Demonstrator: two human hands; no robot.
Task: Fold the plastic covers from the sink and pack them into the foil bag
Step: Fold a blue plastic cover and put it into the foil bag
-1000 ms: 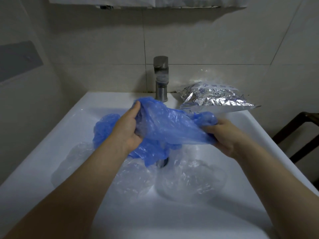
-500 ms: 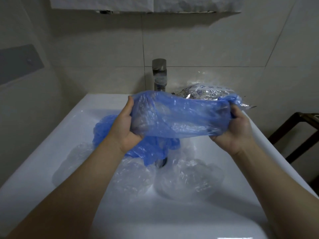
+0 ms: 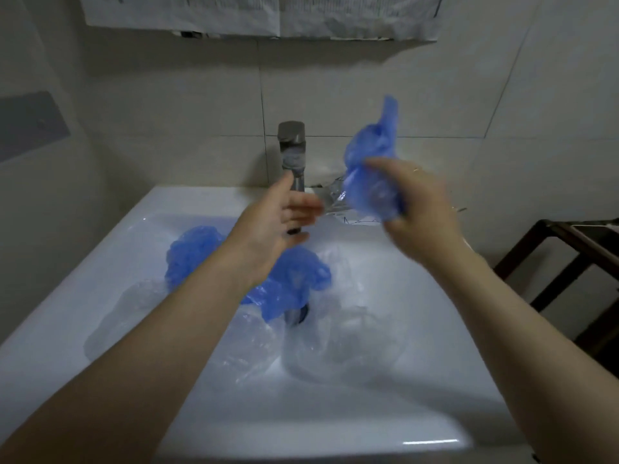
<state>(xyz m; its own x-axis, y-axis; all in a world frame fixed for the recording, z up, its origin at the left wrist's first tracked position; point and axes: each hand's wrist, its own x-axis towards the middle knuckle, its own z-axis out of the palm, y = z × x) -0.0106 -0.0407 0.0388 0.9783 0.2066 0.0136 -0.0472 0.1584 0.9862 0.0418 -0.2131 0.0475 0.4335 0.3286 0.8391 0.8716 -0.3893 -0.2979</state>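
Left hand [image 3: 283, 219] has let go, fingers spread, right hand [image 3: 422, 209] now alone gripping bunched blue cover [image 3: 371, 162]

held cover [image 3: 371, 169]: translucent blue, crumpled
covers in the basin [image 3: 294, 276]: same translucent blue, bunched
clear covers [image 3: 338, 346]: colourless, see-through, with pale glints on the creases
sink [image 3: 100, 262]: glossy white with a cool bluish cast
tap [image 3: 292, 152]: dull grey metal
foil bag [image 3: 336, 195]: shiny silver, mostly hidden; pattern cannot be told
wall tiles [image 3: 335, 95]: plain off-white with thin grey joints
rack [image 3: 569, 249]: dark brown
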